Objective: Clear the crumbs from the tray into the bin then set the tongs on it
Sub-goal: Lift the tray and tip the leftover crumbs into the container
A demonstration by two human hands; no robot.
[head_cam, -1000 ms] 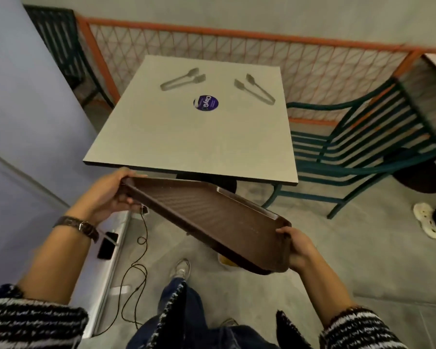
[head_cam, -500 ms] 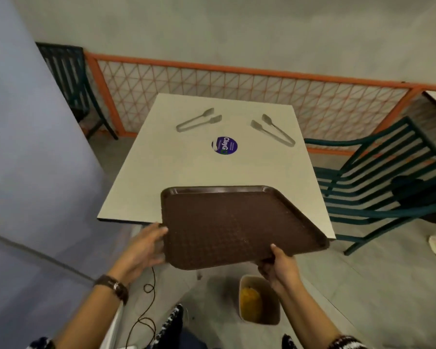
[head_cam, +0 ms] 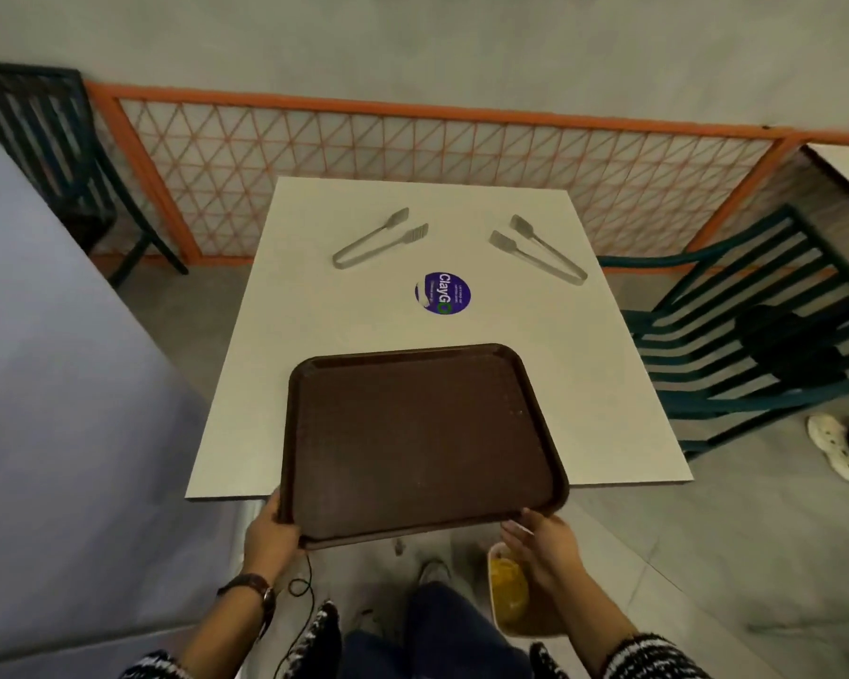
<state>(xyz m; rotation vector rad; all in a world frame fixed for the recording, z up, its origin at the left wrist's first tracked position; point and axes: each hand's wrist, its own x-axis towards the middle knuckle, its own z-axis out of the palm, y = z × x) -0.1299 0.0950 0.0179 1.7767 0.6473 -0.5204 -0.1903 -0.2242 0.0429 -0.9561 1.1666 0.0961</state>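
Both hands are at the near edge of the brown tray (head_cam: pixel 412 443). One hand, the left hand (head_cam: pixel 269 536), has its fingers curled round the near left corner and grips it. Its partner, the right hand (head_cam: pixel 542 543), is at the near right corner with fingers that look fairly straight — they touch the edge or sit just under it, but that spot is dim and I cannot tell if they hold on.

Most of the tray is over the white table (head_cam: pixel 609 384), and its near edge sticks out past the table's front edge, toward the person. Its top looks almost clean (only a few tiny specks near the right side). On the floor, below the right hand, sits the bin (head_cam: pixel 508 588) with something yellow inside. So the crumb part seems done, I think.

Two pairs of metal tongs are at the far end of the table, well apart from the tray: the left tongs (head_cam: pixel 378 238) and the right tongs (head_cam: pixel 537 249). A round purple sticker (head_cam: pixel 443 293) is between them and the tray.

Hard plastic like this should be stiff and light, with a bumpy top, so things will not slide much. Its raised rim is the best place to hold. Metal tongs are probably light, hard and a bit slippery — pick them up by the middle of the arms.
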